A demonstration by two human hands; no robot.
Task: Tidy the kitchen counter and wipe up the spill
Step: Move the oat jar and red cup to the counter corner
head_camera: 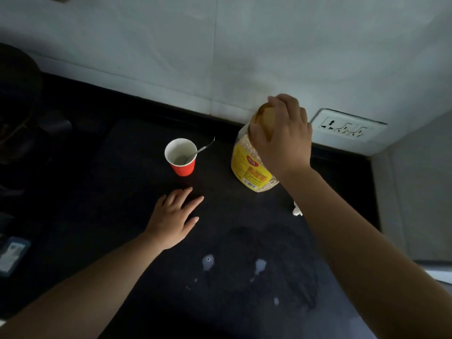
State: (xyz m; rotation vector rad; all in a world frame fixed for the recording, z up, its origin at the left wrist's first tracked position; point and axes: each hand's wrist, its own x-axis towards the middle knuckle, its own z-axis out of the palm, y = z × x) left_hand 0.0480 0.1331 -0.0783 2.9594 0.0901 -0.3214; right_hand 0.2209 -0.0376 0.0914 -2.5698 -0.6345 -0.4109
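A clear plastic jar of oats [247, 165] with a yellow label and a yellow lid stands near the back wall on the black counter [127, 182]. My right hand [281, 133] is closed over its lid from above. To its left stands a red paper cup [182, 157] with a metal spoon [205, 146] leaning out of it. My left hand [175, 216] lies flat on the counter, fingers spread, just in front of the cup and holding nothing. White spill drops [208, 262] and a dull wet smear [274, 253] mark the counter nearer to me.
A crumpled white tissue [296, 210] peeks out beside my right forearm. A wall socket [344, 127] sits behind the jar. Dark stove shapes [19, 113] fill the left side. A phone-like object [12, 255] lies at the left edge. A side wall closes the right.
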